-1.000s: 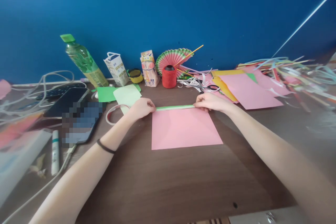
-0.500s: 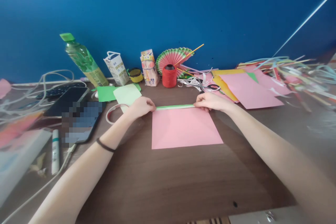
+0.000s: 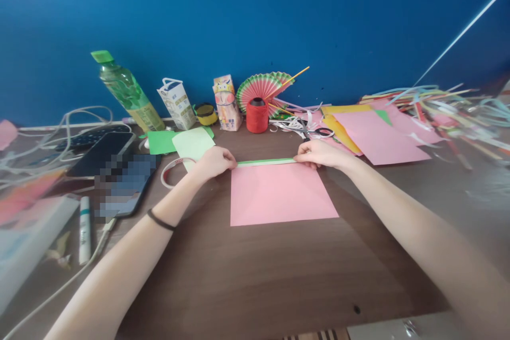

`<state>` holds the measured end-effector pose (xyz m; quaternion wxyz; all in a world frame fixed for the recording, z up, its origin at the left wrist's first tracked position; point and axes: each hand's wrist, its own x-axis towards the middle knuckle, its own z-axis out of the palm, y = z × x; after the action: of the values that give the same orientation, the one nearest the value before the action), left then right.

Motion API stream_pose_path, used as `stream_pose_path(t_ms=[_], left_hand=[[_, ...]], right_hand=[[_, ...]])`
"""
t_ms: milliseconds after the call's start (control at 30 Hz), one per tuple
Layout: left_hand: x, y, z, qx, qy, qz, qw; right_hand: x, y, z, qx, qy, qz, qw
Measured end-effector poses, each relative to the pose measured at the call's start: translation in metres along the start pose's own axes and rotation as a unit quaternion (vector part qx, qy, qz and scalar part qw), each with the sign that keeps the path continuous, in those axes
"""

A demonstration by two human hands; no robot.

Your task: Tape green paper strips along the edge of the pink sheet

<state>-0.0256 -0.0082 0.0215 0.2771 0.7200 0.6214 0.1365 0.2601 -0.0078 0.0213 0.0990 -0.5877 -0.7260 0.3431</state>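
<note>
A sheet of pink paper (image 3: 281,195) lies flat on the brown table, with a narrow green and white strip (image 3: 266,162) running along its far edge. At the strip's left end, my left hand (image 3: 217,161) is closed, fingertips pinching the edge by the sheet's corner. My right hand (image 3: 316,153) pinches the strip's other end, its lower fingers resting at the paper's far right corner. Whether the strip is a separate piece or joined to the sheet, I cannot tell. Beside my left wrist is a roll of white tape (image 3: 164,176), partly covered by the hand.
Along the blue wall stand a green bottle (image 3: 127,90), two cartons, a red thread spool (image 3: 257,117) and a folded paper fan (image 3: 258,87). Scissors (image 3: 319,132) lie by pink and yellow papers (image 3: 378,135) at right. A phone (image 3: 131,186), cables and a marker (image 3: 84,231) are at left.
</note>
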Motion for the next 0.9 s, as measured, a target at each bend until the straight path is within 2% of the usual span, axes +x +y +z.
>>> stream_pose_path(t_ms=[433,900], left_hand=[[0.0007,-0.0005,0.0017,0.024,0.006,-0.003,1.000],[-0.0034,0.0029,-0.0072,0.000,-0.017,0.016,1.000]], right_hand=[[-0.0009,-0.0016,0.0000,-0.002,0.000,-0.001,1.000],[0.0002,0.0004,0.0007,0.006,0.002,-0.006,1.000]])
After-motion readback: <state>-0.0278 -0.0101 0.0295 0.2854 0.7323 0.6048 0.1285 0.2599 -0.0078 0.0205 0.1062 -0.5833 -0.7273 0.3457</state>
